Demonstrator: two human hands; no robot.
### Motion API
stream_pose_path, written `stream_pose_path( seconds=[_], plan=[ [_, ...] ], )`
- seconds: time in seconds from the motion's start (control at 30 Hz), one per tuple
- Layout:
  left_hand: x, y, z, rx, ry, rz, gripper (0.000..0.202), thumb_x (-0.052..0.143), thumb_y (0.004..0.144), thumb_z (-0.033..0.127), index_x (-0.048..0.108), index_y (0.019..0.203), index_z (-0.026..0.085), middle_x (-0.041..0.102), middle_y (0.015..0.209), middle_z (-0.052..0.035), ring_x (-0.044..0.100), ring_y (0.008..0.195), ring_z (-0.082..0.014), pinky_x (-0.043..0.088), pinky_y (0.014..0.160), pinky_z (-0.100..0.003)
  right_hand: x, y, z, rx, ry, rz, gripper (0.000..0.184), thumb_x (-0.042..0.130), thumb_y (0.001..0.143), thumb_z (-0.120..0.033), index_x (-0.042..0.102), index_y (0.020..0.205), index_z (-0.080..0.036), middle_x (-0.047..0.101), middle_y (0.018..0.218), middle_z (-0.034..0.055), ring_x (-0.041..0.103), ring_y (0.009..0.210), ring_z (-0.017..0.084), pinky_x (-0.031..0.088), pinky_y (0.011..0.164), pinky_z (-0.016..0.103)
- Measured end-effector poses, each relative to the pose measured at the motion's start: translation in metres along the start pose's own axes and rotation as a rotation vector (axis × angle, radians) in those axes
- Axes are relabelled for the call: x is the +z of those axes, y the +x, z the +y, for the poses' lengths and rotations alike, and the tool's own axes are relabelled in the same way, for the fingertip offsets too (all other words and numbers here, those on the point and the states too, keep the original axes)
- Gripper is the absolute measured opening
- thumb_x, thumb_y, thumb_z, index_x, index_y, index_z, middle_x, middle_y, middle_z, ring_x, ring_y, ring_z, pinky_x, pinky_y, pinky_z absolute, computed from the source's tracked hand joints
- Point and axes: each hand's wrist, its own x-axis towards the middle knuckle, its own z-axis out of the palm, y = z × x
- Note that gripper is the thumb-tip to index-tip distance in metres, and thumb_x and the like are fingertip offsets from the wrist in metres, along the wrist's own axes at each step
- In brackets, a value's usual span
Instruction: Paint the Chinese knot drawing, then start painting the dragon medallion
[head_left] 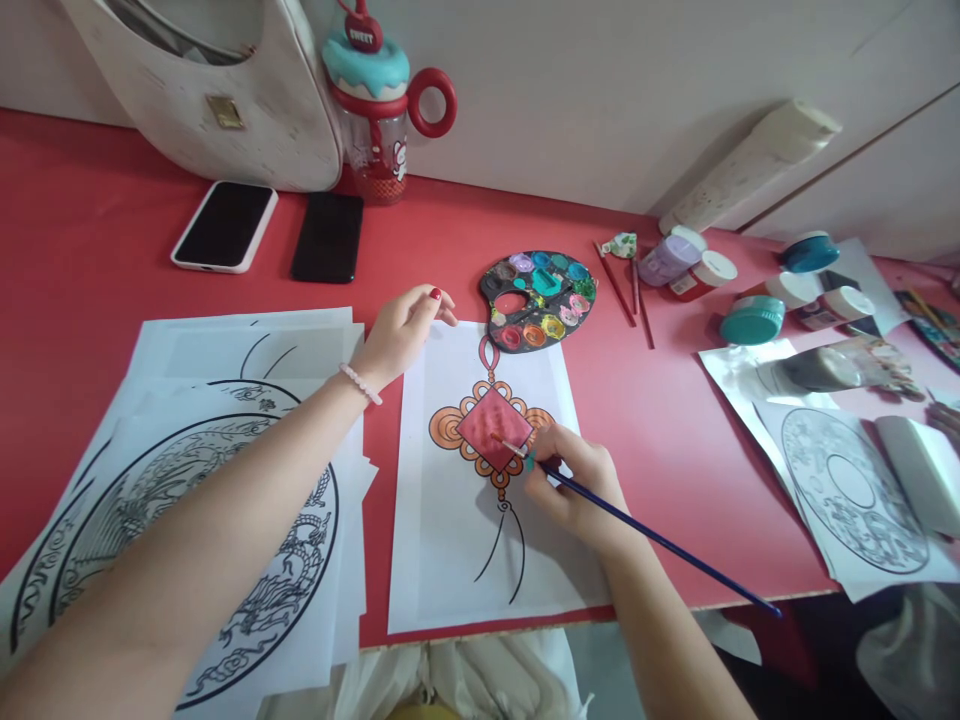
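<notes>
Paintbrush [660, 539] bristles rest on the red diamond [493, 428] at the centre of a knot drawing, printed on a white sheet [450, 540] that lies flat at the near edge of a red bench [675, 430]. The right hand [574, 485] sits on the sheet just right of the diamond, wrist low. Its grip pinches the brush near the bristle end between thumb and fingertips, and the blue handle slants back past the sheet's right edge.

The left hand [397, 335] reaches in from the left, palm down, its grip loosely spread and holding nothing. Its fingertips press the sheet's top left corner, and a bead bracelet [360, 383] circles the wrist.

Overlapping the sheet's top edge, a dark palette [489, 283] carries wells of red, orange, yellow, pink, teal, blue and purple paint. Right of the sheet, past the palette, two spare brushes [634, 290] lie by a cluster of paint jars [752, 320], all lidded; one shows lilac, one red. Left of the sheet, a stack of dragon prints [300, 560] lies under the left forearm.

Beyond the sheet, by the wall, are two phones [225, 225] with dark screens up, a capped drinks bottle [371, 110] whose contents cannot be made out, and a pale bag [225, 100].
</notes>
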Motion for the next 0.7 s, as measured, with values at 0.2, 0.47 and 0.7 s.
stream_pose_path(
  seconds=[0.2, 0.47, 0.7],
  plan=[
    [-0.0003, 0.0008, -0.0024, 0.020, 0.009, 0.001, 0.033, 0.033, 0.094, 0.041, 0.057, 0.088, 0.018, 0.068, 0.082, -0.0072, 0.059, 0.063, -0.0090, 0.038, 0.045, -0.019, 0.0011, -0.0012, 0.0049, -0.039, 0.010, 0.017, 0.019, 0.045, 0.067, -0.006, 0.033, 0.066, -0.022, 0.038, 0.058, -0.0052, 0.033, 0.052, 0.007, 0.031, 0.047, 0.020],
    [-0.0004, 0.0016, -0.0057, 0.028, 0.022, 0.005, 0.033, 0.034, 0.094, 0.041, 0.057, 0.088, 0.018, 0.068, 0.081, -0.0055, 0.044, 0.045, -0.0054, 0.035, 0.042, -0.019, 0.0013, -0.0010, 0.0057, -0.060, 0.020, 0.035, 0.020, 0.046, 0.067, -0.006, 0.033, 0.066, -0.021, 0.037, 0.057, -0.0055, 0.032, 0.050, 0.007, 0.031, 0.045, 0.019],
    [-0.0006, 0.0016, -0.0054, 0.029, 0.006, 0.003, 0.031, 0.035, 0.094, 0.039, 0.056, 0.087, 0.018, 0.068, 0.080, -0.0050, 0.042, 0.044, -0.0050, 0.035, 0.042, -0.020, 0.0010, -0.0006, 0.0047, -0.077, -0.020, 0.020, 0.020, 0.044, 0.063, -0.005, 0.032, 0.064, -0.021, 0.036, 0.055, -0.0060, 0.030, 0.049, 0.006, 0.029, 0.044, 0.019]
  ],
)
